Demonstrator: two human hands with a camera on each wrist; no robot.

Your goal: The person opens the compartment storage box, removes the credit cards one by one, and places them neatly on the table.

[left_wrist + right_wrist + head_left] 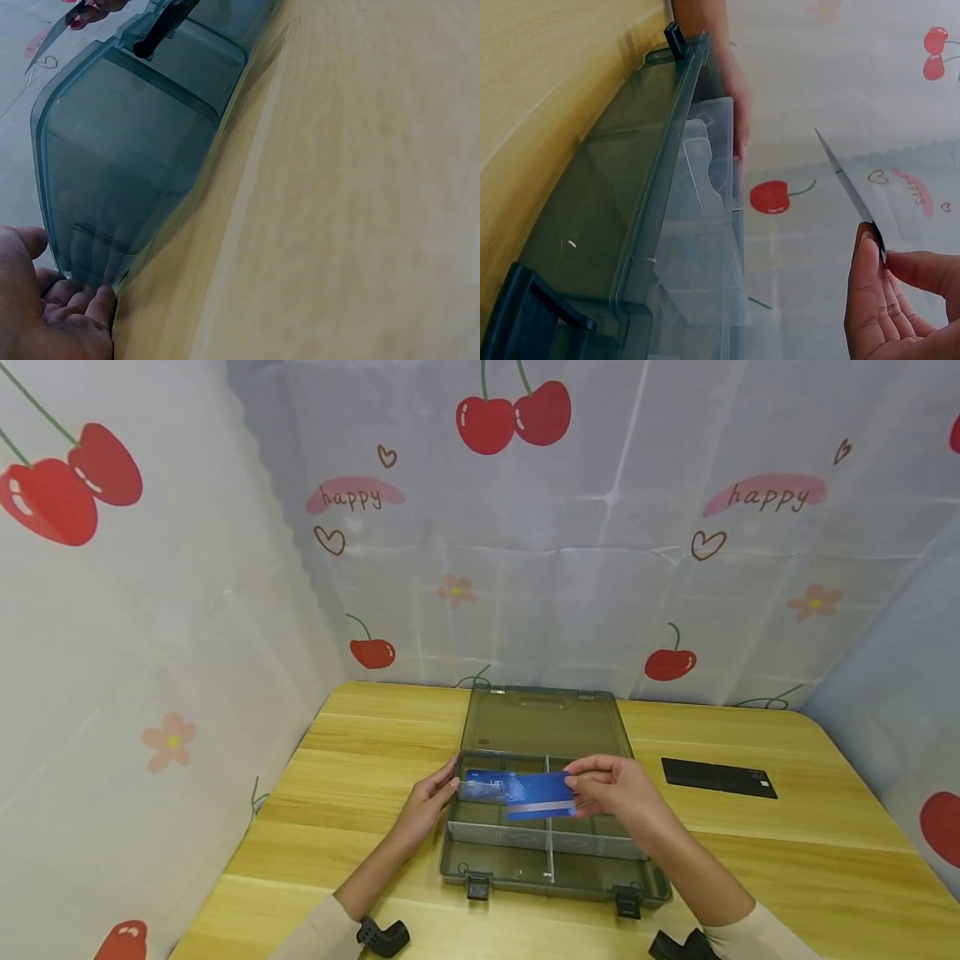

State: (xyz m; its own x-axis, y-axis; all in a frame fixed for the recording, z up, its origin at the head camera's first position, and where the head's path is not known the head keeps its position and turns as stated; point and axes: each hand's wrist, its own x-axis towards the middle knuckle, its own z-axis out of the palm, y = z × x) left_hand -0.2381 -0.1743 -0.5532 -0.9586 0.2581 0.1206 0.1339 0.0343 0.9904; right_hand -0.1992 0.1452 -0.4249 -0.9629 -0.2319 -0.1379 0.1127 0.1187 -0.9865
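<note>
Now the right hand (611, 787) pinches a flat, glossy blue card (525, 795) above the translucent grey plastic box (555, 868), while the left hand (431, 797), fingers straight, touches its side on the wooden surface (360, 760).

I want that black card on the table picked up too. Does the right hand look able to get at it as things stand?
Probably yes, once freed: the black card lies flat on bare table just right of the right hand, nothing between them. But that hand now pinches the blue card.
</note>
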